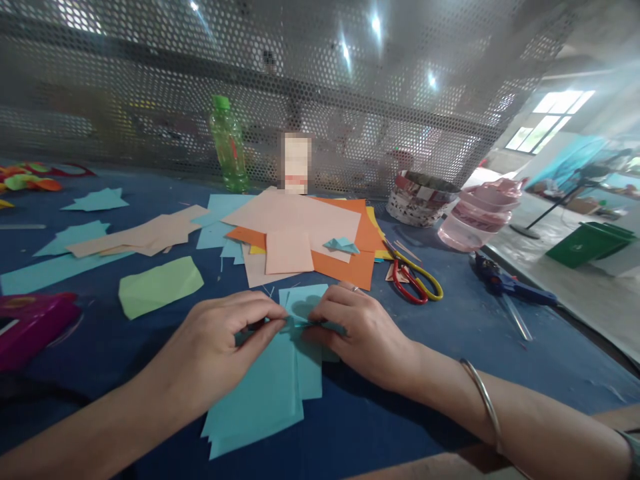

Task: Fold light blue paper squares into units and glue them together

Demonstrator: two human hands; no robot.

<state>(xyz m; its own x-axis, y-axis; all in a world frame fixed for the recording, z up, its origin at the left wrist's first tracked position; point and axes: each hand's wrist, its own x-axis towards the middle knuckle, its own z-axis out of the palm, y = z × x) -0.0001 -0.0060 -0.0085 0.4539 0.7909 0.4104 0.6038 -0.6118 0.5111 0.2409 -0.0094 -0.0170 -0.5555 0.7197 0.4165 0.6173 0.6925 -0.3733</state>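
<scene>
At far left, a magenta container (30, 330) sits on the blue table (440, 353), just beside a pale green folded paper (160, 287). The left hand (210, 350) and right hand (360, 337) meet above a stack of teal paper (260, 393), fingers curled and pressed together, pinching a narrow folded teal strip (295, 325) from both ends. The fingertips partly hide it. Beyond the hands lie peach and orange paper sheets (350, 270). Farther right are red-and-yellow scissors (413, 281), then a blue glue gun (510, 283).
</scene>
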